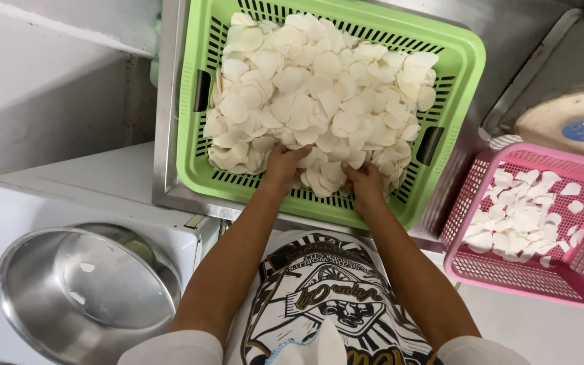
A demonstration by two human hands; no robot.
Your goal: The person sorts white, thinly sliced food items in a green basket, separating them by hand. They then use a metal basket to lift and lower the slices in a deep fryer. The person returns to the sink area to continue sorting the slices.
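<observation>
A person's left hand (284, 169) and right hand (365, 184) dig side by side into the near edge of a heap of thin white round slices (319, 94), fingers curled loosely among them, filling a light green slotted plastic basket (464, 61). A pink plastic basket (576, 284) with fewer slices sits right; a shiny steel bowl (28, 297) sits near left

Glossy green plastic basket (464, 61), matt white slices (319, 88), shiny metal bowl (28, 297).
</observation>
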